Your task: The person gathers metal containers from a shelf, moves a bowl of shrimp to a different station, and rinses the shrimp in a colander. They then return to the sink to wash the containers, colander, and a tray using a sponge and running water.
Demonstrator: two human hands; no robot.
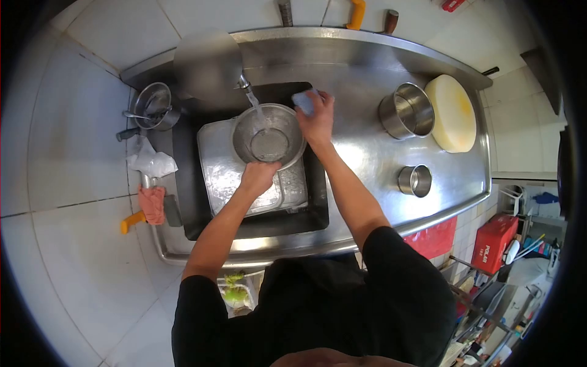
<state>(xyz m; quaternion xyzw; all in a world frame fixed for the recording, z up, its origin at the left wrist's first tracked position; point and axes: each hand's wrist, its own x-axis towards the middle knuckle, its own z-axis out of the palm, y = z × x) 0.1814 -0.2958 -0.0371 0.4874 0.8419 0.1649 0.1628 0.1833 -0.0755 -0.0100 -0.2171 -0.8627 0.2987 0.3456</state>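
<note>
Under the running tap [245, 84] a stainless steel bowl [246, 139] is tilted in the sink, with water falling into it. My left hand [260, 178] is closed on the bowl's near rim. My right hand [317, 124] pinches a pale blue-grey sponge [303, 103] by the bowl's far right edge, above the sink's right side. Beneath the bowl lie metal trays or lids [215, 165], wet and shiny, partly covered by it.
On the right counter stand a large steel pot [394, 116], a small steel pot [406, 182] and a thick round cream-coloured board [454, 116]. Left of the sink are a pot with cutlery [147, 116], a white plastic bag [151, 162] and an orange cloth [153, 205].
</note>
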